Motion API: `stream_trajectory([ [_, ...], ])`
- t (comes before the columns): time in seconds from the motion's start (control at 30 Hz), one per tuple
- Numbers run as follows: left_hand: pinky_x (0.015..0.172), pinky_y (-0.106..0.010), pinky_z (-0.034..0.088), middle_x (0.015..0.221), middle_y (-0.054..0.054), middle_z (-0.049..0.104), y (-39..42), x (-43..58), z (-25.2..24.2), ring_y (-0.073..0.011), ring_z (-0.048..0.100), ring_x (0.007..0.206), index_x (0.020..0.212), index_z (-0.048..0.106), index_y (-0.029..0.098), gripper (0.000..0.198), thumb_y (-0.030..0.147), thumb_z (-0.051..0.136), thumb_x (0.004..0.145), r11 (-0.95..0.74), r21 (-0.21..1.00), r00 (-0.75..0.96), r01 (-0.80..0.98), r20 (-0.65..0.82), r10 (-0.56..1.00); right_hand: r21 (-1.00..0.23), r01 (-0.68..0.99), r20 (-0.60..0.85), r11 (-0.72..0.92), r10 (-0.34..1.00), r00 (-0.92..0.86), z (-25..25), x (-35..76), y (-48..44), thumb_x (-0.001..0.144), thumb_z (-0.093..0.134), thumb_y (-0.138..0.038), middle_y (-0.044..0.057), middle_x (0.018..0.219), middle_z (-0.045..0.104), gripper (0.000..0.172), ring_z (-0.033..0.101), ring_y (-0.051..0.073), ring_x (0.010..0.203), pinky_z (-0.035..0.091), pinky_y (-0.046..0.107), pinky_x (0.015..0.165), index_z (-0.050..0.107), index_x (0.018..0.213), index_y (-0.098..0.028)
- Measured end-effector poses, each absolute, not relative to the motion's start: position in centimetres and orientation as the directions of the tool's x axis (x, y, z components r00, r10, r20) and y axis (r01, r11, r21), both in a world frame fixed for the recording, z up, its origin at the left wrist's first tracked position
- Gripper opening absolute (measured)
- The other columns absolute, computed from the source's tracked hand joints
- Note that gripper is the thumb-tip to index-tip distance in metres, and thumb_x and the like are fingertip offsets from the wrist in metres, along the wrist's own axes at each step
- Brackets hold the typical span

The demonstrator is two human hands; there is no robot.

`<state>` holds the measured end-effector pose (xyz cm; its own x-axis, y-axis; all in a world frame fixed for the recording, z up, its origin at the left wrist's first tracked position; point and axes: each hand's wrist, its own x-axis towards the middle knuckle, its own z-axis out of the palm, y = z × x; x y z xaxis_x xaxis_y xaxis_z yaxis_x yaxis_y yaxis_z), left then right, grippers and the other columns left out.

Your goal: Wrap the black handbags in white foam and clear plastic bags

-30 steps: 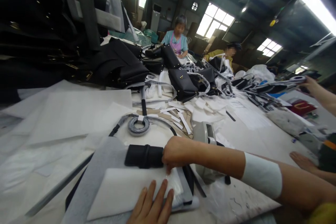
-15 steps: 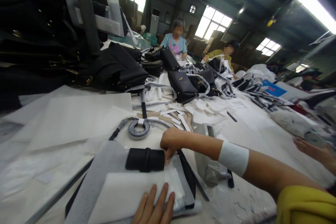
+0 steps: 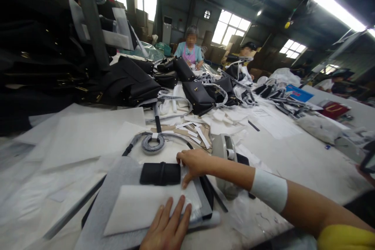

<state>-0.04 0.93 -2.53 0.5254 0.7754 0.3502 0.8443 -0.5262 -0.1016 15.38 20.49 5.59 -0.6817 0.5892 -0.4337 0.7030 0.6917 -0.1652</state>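
Note:
My left hand (image 3: 167, 220) lies flat with fingers spread on a folded white foam sheet (image 3: 140, 203). Just beyond that sheet is a flat black wallet-like piece (image 3: 152, 174) with a narrow band across its middle. My right hand (image 3: 195, 164) is at its right end, thumb and forefinger spread apart; whether a fingertip touches the piece I cannot tell. Both items rest on grey-white lining paper (image 3: 117, 179) over a black bag (image 3: 207, 195), whose dark edge shows at the right. A wrapped handle (image 3: 134, 142) curves out behind.
A tape roll (image 3: 152, 143) sits behind the wallet-like piece. Close to my right forearm stands a grey tape dispenser (image 3: 224, 148). White sheets (image 3: 93, 133) spread at left. Black bags (image 3: 197, 95) are heaped farther back, where two people work across the table.
My right thumb and forefinger have spread apart at the black piece's right end. My left hand stays flat on the foam. The camera view has shifted slightly; a hand at far right is gone.

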Motion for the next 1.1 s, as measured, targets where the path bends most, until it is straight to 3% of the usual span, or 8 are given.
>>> stream_trajectory([
  [0.13, 0.095, -0.032, 0.053, 0.141, 0.005, 0.056, 1.4, -0.6, -2.9, -0.0228, 0.060, 0.120, 0.138, 0.051, 0.031, 0.074, -0.009, 0.040, 0.077, -0.554, -0.096, 0.545, 0.827, 0.378, 0.748, -0.161, 0.731, -0.563, 0.664, 0.546, -0.620, 4.9, 14.0, 22.2, 0.052, 0.087, -0.057, 0.003, 0.093, 0.073, 0.072, 0.067, 0.026, 0.084, 0.039, 0.026, 0.060, 0.063, 0.109, -0.022],
  [0.3, 0.089, -0.032, 0.057, 0.142, 0.003, 0.055, 2.0, -1.2, -3.2, -0.0229, 0.062, 0.117, 0.142, 0.047, 0.025, 0.068, -0.003, 0.039, 0.081, -0.614, -0.140, 0.609, 0.777, 0.414, 0.676, -0.212, 0.731, -0.518, 0.649, 0.560, -0.647, 5.2, 13.7, 23.6, 0.051, 0.092, -0.042, -0.001, 0.081, 0.074, 0.053, 0.068, 0.021, 0.077, 0.039, 0.024, 0.058, 0.069, 0.095, -0.023],
  [0.47, 0.091, -0.034, 0.058, 0.141, 0.002, 0.056, 2.0, -1.3, -1.7, -0.0231, 0.063, 0.117, 0.140, 0.049, 0.024, 0.073, -0.008, 0.040, 0.075, -0.613, -0.081, 0.591, 0.786, 0.387, 0.708, -0.234, 0.793, -0.201, 0.563, 0.770, -0.606, 6.9, 15.7, 19.2, 0.089, 0.065, -0.022, 0.006, 0.105, 0.073, 0.020, 0.067, 0.021, 0.098, 0.047, 0.028, 0.080, 0.067, 0.108, -0.020],
  [0.57, 0.091, -0.034, 0.057, 0.139, 0.000, 0.058, 1.9, -1.4, -0.6, -0.0228, 0.063, 0.117, 0.138, 0.051, 0.023, 0.070, -0.008, 0.041, 0.075, -0.629, -0.014, 0.585, 0.777, 0.384, 0.714, -0.296, 0.774, -0.017, 0.560, 0.807, -0.591, 6.7, 17.2, 12.5, 0.099, 0.050, -0.027, 0.009, 0.125, 0.066, 0.029, 0.061, 0.019, 0.114, 0.046, 0.030, 0.096, 0.058, 0.126, -0.019],
  [0.63, 0.096, -0.033, 0.054, 0.140, -0.004, 0.057, 1.8, -1.6, -0.1, -0.0212, 0.060, 0.121, 0.138, 0.049, 0.020, 0.065, -0.005, 0.042, 0.079, -0.637, 0.041, 0.572, 0.770, 0.398, 0.717, -0.346, 0.684, 0.110, 0.642, 0.752, -0.650, 5.2, 18.1, 8.0, 0.093, 0.061, -0.032, 0.011, 0.134, 0.061, 0.048, 0.055, 0.022, 0.124, 0.042, 0.035, 0.107, 0.050, 0.138, -0.019],
  [0.77, 0.106, -0.031, 0.046, 0.140, -0.009, 0.057, 1.6, -2.7, 0.2, -0.0161, 0.054, 0.127, 0.139, 0.046, 0.015, 0.054, 0.001, 0.044, 0.087, -0.683, 0.126, 0.591, 0.719, 0.406, 0.697, -0.207, 0.598, 0.285, 0.774, 0.632, -0.720, 0.9, 19.0, 3.6, 0.077, 0.080, -0.034, 0.019, 0.147, 0.047, 0.090, 0.041, 0.034, 0.137, 0.036, 0.052, 0.114, 0.033, 0.149, -0.009],
  [0.9, 0.111, -0.037, 0.042, 0.144, -0.005, 0.053, 1.4, -6.1, 1.1, -0.0179, 0.046, 0.135, 0.141, 0.044, 0.020, 0.056, 0.002, 0.047, 0.088, -0.755, 0.027, 0.697, 0.655, 0.365, 0.617, -0.052, 0.568, 0.368, 0.822, 0.544, -0.754, -1.5, 19.1, 4.1, 0.081, 0.075, -0.020, 0.018, 0.145, 0.050, 0.076, 0.045, 0.033, 0.135, 0.042, 0.051, 0.110, 0.037, 0.147, -0.010],
  [1.1, 0.113, -0.052, 0.036, 0.154, -0.006, 0.039, 1.2, -12.9, 3.8, -0.0263, 0.036, 0.141, 0.150, 0.031, 0.021, 0.075, -0.004, 0.045, 0.080, -0.657, -0.237, 0.698, 0.716, 0.256, 0.669, 0.018, 0.567, 0.360, 0.824, 0.523, -0.772, -1.0, 19.2, 4.9, 0.086, 0.070, -0.021, 0.018, 0.143, 0.051, 0.063, 0.049, 0.033, 0.132, 0.044, 0.050, 0.109, 0.045, 0.142, -0.008],
])
